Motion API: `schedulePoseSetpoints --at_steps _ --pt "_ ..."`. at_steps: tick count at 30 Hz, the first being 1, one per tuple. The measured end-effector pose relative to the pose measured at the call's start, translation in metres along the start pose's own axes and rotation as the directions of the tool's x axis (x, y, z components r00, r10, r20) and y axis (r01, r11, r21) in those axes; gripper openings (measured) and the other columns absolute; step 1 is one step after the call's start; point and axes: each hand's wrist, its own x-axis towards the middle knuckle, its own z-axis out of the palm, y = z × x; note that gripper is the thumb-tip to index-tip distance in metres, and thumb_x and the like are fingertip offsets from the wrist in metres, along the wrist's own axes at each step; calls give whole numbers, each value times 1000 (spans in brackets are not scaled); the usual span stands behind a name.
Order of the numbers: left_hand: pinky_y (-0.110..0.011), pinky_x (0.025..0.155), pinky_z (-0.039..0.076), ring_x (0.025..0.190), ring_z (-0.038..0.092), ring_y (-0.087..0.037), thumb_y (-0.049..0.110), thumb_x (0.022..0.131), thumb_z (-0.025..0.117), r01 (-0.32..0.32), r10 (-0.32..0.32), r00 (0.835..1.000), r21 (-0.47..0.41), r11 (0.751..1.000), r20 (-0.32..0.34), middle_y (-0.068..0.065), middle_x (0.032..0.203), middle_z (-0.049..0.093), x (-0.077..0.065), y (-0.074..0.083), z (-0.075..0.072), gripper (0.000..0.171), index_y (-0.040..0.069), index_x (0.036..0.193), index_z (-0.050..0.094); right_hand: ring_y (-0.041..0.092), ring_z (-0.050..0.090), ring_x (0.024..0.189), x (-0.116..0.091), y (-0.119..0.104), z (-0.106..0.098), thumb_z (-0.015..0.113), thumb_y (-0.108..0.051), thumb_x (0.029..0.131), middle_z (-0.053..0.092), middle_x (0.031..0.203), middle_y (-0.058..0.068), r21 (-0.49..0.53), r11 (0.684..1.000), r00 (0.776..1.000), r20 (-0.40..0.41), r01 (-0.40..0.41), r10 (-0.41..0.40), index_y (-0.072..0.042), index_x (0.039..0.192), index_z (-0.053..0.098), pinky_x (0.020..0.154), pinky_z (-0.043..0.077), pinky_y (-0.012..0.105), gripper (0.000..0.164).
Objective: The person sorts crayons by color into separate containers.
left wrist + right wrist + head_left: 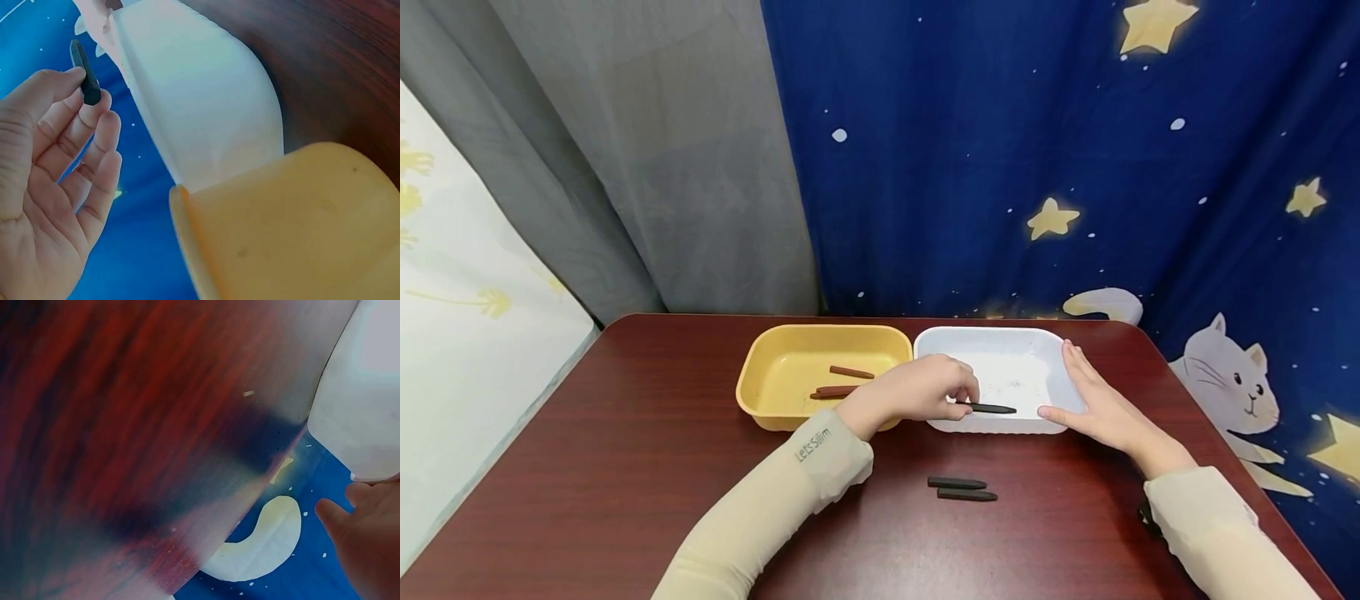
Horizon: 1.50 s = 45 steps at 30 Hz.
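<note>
A black crayon is pinched between the thumb and fingers of my left hand, over the near left part of the white tray. In the left wrist view the same crayon sits between thumb and fingertips, the other fingers loosely bent. My right hand rests at the tray's right end, fingers extended along the rim and thumb towards the near side. Left of it stands a yellow tray with a few reddish-brown crayons, partly hidden by my left hand. Two more black crayons lie side by side on the table.
The dark red wooden table ends just behind the trays. A blue curtain with stars and a cat hangs beyond it, beside a grey curtain. The two trays stand side by side. Small dark specks mark the white tray's floor.
</note>
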Motion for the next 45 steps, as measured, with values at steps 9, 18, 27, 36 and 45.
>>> schedulePoseSetpoints --at_steps 9,18,27,36,45 --pt "-18 76 45 79 59 -9 19 92 69 123 -124 992 -45 991 -8 2 88 72 24 -21 13 13 12 100 77 41 0 154 2 -2 -2 69 -56 86 -6 168 16 -4 1000 1000 -2 2 -2 -8 160 -5 115 17 70 114" --pt "-19 79 46 81 61 -7 19 89 72 238 -237 971 -44 970 34 6 84 72 53 -32 32 9 16 94 78 41 -1 154 1 -1 -4 67 -56 88 -8 168 16 -7 1000 1000 -6 -6 6 -6 159 -5 115 17 69 113" --pt "-18 74 47 81 59 -7 16 87 71 310 -306 949 -46 950 79 9 82 69 66 -32 45 7 18 85 77 41 0 154 -1 0 -1 69 -53 88 -6 167 18 5 1000 1000 -13 9 -9 -7 159 -5 114 18 70 112" --pt "-18 77 47 83 59 -7 16 87 70 379 -376 925 -61 924 44 9 84 69 67 -33 44 8 18 87 78 41 -1 154 1 0 -6 68 -55 88 -8 167 17 -2 1000 1000 -9 3 -3 -7 159 -6 114 18 70 113" --pt "-23 87 52 98 66 -11 19 93 66 430 -430 903 0 903 -5 3 104 74 50 -17 30 20 15 108 77 45 3 153 -1 0 -1 67 -57 87 -6 167 19 -13 1000 1000 -1 -7 7 -8 159 -6 112 19 72 114"
